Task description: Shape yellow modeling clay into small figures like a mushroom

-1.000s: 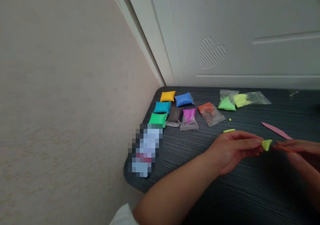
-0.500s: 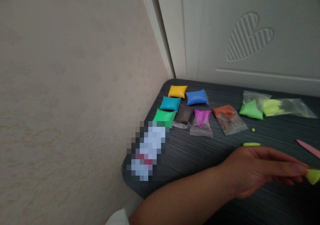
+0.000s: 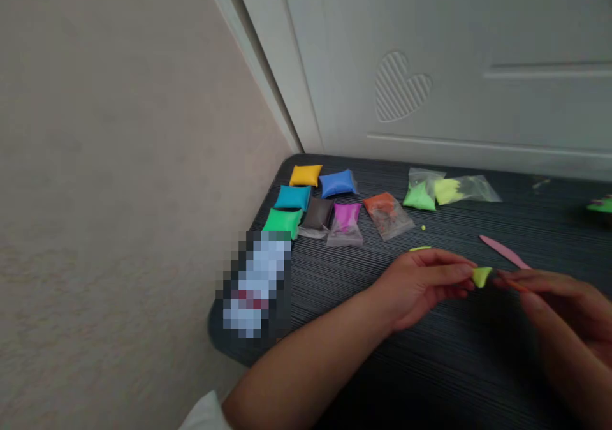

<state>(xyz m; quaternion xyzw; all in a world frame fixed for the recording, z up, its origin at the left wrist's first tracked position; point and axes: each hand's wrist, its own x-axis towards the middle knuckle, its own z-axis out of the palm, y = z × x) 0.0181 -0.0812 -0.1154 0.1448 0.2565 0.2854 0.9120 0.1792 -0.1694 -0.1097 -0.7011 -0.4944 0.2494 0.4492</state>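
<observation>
My left hand (image 3: 425, 283) pinches a small yellow-green lump of clay (image 3: 482, 276) between thumb and fingertips, just above the dark striped table (image 3: 430, 366). My right hand (image 3: 559, 302) faces it from the right. Its fingers are closed on what looks like a thin orange tool (image 3: 514, 283), whose tip almost touches the lump. A thin yellow-green clay strip (image 3: 419, 249) lies on the table just behind my left hand, and a tiny crumb (image 3: 423, 228) lies further back.
Small clay bags lie at the table's back left: yellow (image 3: 305, 175), blue (image 3: 337, 183), teal (image 3: 292, 197), green (image 3: 282, 221), brown (image 3: 317, 215), magenta (image 3: 346, 221), orange (image 3: 387, 212). Two opened bags of green (image 3: 419, 194) and yellow-green (image 3: 454, 190) clay lie further right. A pink tool (image 3: 504, 252) and a blurred-out object (image 3: 253, 283) also lie here.
The view swung left, then back right, so my right hand is in sight again. My left hand still pinches the clay lump; the right hand's tool is again at the lump.
</observation>
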